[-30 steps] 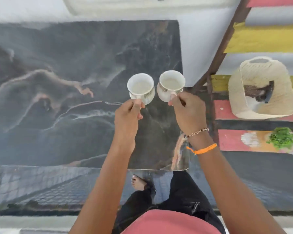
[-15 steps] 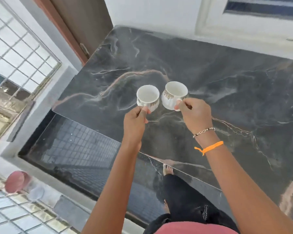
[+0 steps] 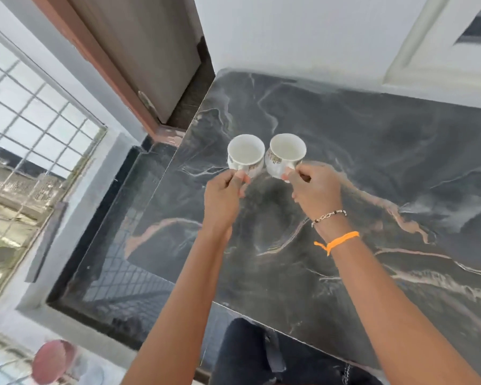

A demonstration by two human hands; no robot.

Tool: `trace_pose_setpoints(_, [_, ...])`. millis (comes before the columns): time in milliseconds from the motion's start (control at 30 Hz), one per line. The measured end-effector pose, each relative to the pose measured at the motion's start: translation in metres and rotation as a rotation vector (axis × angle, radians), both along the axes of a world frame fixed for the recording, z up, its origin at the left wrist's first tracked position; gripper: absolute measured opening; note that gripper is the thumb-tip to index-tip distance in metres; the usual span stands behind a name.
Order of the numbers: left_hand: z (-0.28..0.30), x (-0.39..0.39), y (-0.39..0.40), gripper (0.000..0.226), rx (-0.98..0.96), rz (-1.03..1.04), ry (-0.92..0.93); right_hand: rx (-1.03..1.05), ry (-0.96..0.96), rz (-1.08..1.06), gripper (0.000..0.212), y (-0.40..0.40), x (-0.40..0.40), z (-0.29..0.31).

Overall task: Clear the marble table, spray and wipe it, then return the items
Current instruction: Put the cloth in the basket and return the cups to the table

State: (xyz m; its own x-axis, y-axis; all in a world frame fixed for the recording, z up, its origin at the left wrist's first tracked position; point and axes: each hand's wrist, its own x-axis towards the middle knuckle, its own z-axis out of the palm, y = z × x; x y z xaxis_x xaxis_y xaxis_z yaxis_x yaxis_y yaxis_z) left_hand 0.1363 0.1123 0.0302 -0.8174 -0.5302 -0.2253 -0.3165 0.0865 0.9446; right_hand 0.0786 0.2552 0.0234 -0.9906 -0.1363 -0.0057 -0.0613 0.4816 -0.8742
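Now we hold two white cups side by side over the dark marble surface (image 3: 372, 168), near its far left corner. Our left hand (image 3: 224, 195) pinches the handle of the left cup (image 3: 245, 155) between thumb and curled fingers, and our right hand (image 3: 315, 190) pinches the handle of the right cup (image 3: 285, 154) the same way. Both cups stand upright, mouths open toward us, and both look empty inside. Each carries a small gold-patterned band on its outer wall. Their sides sit just beside each other, perhaps touching, though the slight blur keeps us from being sure. Whether their bases rest on the marble or hang just above it, we cannot tell from this angle.

On our right wrist we wear a beaded bracelet (image 3: 328, 216) and, a little further up the arm, an orange thread (image 3: 338, 241). Both forearms reach in from the near edge of the surface, and dark trousers (image 3: 250, 354) show below that edge.

Beyond the left edge stands a brown door (image 3: 139, 51) in a reddish frame, with a white wall (image 3: 303, 31) running behind the far edge. A barred window (image 3: 31, 129) fills the left side, and a round pink object (image 3: 53, 361) lies on the floor at lower left.
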Motion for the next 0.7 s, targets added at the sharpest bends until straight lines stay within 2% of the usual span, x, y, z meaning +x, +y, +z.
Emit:
trace_pose_setpoints(267, [-0.028,-0.089,-0.082,0.029,0.021,-0.123,-0.019,0.054,-0.054,-0.185,0.036,-0.087,-0.070,-0.022])
trace_pose_setpoints(467, [-0.051,-0.156,-0.136,0.027,0.040,-0.240,-0.040,0.183,-0.039,-0.369,0.038,-0.146,-0.115,-0.049])
trace_pose_setpoints(700, [-0.066,-0.189,-0.159,0.024,0.066,-0.336,-0.067,0.315,-0.050,-0.528,0.036,-0.178,-0.134,-0.068])
